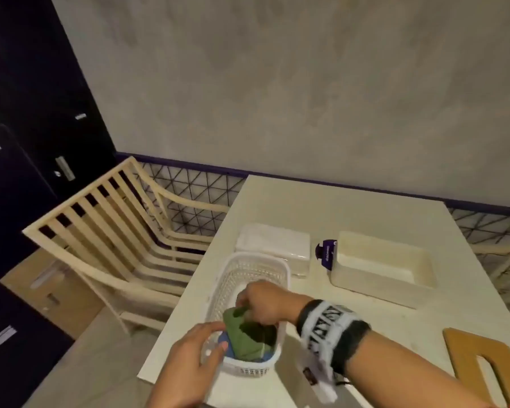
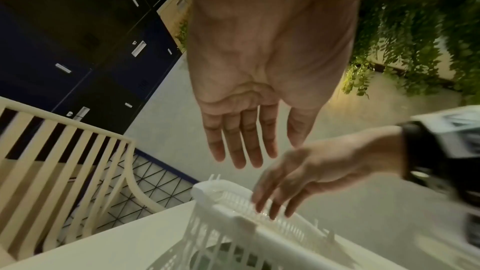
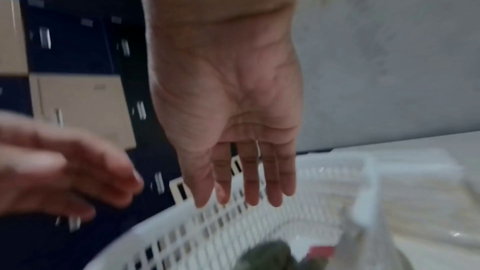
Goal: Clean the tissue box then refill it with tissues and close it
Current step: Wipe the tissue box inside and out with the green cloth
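Right hand point(image 1: 262, 304) reaching into white basket point(image 1: 256, 262), fingers pinching green cloth point(image 1: 245, 334), left hand point(image 1: 195, 357) loose and empty at basket's near rim, open cream tissue box point(image 1: 380, 269) further back on desk point(image 1: 351, 201), tissue stack point(image 1: 274, 241) beside it

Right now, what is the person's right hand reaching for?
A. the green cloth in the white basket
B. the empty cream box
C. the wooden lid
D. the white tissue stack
A: the right hand pinches the green cloth inside the white basket.
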### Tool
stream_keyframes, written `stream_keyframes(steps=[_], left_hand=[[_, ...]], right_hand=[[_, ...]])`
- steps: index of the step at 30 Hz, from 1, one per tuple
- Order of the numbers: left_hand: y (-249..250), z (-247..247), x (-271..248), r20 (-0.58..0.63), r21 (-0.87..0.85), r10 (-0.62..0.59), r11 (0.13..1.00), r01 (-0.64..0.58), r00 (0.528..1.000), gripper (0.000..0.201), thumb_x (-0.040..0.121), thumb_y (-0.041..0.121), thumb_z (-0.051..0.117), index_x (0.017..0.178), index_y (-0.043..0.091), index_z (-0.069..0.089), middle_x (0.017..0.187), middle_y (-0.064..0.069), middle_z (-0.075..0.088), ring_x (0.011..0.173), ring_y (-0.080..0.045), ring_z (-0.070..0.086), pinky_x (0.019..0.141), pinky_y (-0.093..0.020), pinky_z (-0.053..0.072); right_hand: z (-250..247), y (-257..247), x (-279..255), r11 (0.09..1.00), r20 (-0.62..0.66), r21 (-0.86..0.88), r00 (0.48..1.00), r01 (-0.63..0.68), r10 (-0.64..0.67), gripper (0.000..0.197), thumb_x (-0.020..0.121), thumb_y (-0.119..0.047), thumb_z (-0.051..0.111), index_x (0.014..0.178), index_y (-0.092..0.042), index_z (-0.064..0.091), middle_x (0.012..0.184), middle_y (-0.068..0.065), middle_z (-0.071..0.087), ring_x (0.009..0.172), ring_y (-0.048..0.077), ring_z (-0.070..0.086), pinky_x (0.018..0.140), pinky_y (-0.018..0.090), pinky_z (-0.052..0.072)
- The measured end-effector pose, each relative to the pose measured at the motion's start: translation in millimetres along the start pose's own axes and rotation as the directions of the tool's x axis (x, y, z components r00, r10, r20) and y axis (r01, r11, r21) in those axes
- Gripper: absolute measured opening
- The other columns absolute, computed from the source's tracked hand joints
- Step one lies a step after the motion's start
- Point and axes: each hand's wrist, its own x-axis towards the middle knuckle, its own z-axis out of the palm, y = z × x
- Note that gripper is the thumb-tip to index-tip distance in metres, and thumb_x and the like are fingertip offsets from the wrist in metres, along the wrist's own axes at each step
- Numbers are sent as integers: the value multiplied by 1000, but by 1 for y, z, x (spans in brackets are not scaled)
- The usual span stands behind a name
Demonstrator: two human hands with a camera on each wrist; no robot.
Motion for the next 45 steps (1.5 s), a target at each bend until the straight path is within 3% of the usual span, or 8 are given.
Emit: stream_keyframes(steps=[6,13,23,27,31,36,40,45], left_hand=[[-7,-5,-6,48,18,-14,1000,13,999,31,78,35,62,85,60,44,87,51,48,88,35,38,76,8,27],[-8,-3,10,21,80,-33,996,31,999,27,88,27,57,115,30,58,116,17,57,105,-1,52,85,-9,31],[98,18,44,46,-279,40,960,-26,998,35,82,27,67,110,38,50,92,23,62,78,17,58,66,-3,45],[126,51,64,59,-274,72,960,-53,996,33,79,24,70,111,28,61,101,9,67,91,-8,63,74,-16,49],[158,90,74,202,-441,132,897,-30,970,16,79,15,70,88,28,68,91,4,71,85,-12,67,75,-22,55],[175,160,82,402,-425,166,905,23,901,14,75,18,73,88,22,67,91,3,69,82,-11,63,75,-21,50],[183,201,89,555,-238,222,966,-102,802,21,75,36,72,92,25,66,87,13,63,70,1,55,59,-9,39],[186,228,159,418,108,284,927,-358,863,38,90,35,54,125,20,54,133,-1,53,125,-16,43,100,-24,36]], right_hand=[[54,-17,59,906,292,-422,949,16,120,52,63,-42,72,109,-20,60,110,15,59,98,41,57,71,51,51],[18,-29,46,927,249,-373,967,36,63,24,82,-12,66,103,0,63,99,16,59,86,33,59,71,36,50],[-72,9,-70,952,-331,291,924,-91,189,37,79,-34,71,111,-17,60,108,9,53,98,24,52,79,29,42],[-54,52,-130,728,-403,683,857,47,322,24,83,-17,69,105,-26,61,112,6,58,97,18,59,83,28,50],[1,113,-180,356,-277,932,780,75,561,66,80,-25,73,132,-44,37,130,-2,47,111,20,52,87,32,48],[73,157,-205,-590,-80,745,919,312,386,88,54,-33,90,131,-16,50,132,24,53,116,45,53,80,61,50],[90,184,-210,-436,-16,813,763,386,646,51,74,-11,69,123,-8,55,110,25,67,94,41,66,61,42,60],[100,208,-230,-461,46,780,696,423,717,51,68,-5,62,119,-3,57,110,23,67,101,38,64,66,36,59]])
